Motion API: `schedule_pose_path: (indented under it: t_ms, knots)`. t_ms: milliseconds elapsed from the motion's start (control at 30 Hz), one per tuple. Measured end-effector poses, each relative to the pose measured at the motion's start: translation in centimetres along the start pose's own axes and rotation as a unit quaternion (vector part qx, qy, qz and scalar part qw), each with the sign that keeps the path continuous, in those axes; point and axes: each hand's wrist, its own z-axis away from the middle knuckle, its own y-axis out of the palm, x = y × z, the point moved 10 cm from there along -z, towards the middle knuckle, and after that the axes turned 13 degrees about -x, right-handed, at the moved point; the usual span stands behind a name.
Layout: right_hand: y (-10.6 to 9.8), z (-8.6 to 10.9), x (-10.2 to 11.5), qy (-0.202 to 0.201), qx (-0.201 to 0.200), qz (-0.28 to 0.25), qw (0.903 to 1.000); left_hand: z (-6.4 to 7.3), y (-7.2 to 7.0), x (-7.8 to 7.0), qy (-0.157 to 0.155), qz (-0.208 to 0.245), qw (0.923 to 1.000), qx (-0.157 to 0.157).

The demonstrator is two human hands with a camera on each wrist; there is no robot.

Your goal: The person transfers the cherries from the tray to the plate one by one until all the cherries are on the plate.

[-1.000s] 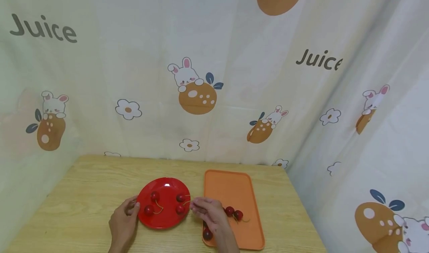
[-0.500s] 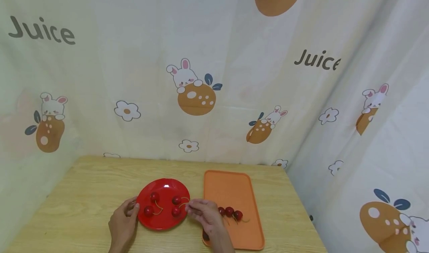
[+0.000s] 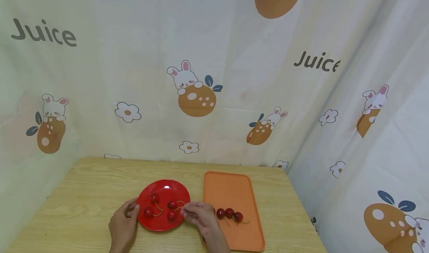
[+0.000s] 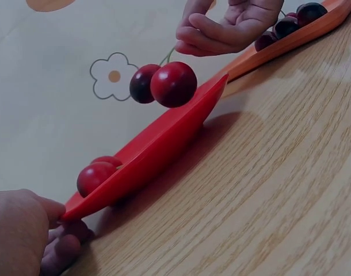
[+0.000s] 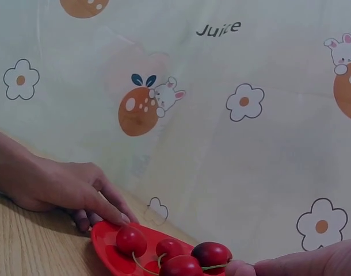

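Pinching thin stems (image 3: 178,208) between closed fingertips (image 3: 185,209), the right hand (image 3: 202,217) dangles two cherries (image 3: 172,215) over the red plate (image 3: 157,225) in the head view, while the left hand (image 3: 123,222) grips the plate's rim. From the left wrist, the pair hangs above the plate, round and glossy, one bright red, one partly blackish. From the right wrist, a stem shows yellow-green, the skins shiny.

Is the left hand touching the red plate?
Touching. The left wrist view shows the left hand gripping the red plate by its rim, thumb above and fingers below.
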Motion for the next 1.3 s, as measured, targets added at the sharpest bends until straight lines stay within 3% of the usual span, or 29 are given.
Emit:
schedule_pose_path:
  t_ms: [533, 767, 1100, 1300]
  knots:
    - [0.1, -0.6, -0.1, -0.034, -0.042, 0.016, 0.9984, 0.1, 0.1, 0.1, -0.012, 0.003, 0.9999, 0.005]
    - [0.2, -0.6, 0.1, -0.059, -0.067, 0.021, 0.9957, -0.1, 0.0, -0.2, 0.003, 0.01, 0.9999, -0.003]
    - [0.4, 0.0, 1.0, -0.12, -0.125, 0.057, 0.9831, -0.1, -0.2, -0.3, 0.014, 0.015, 0.9998, -0.008]
    - [0.8, 0.4, 1.2, -0.136, -0.148, 0.08, 0.9763, 0.0, -0.2, -0.2, 0.013, 0.013, 0.9998, -0.005]
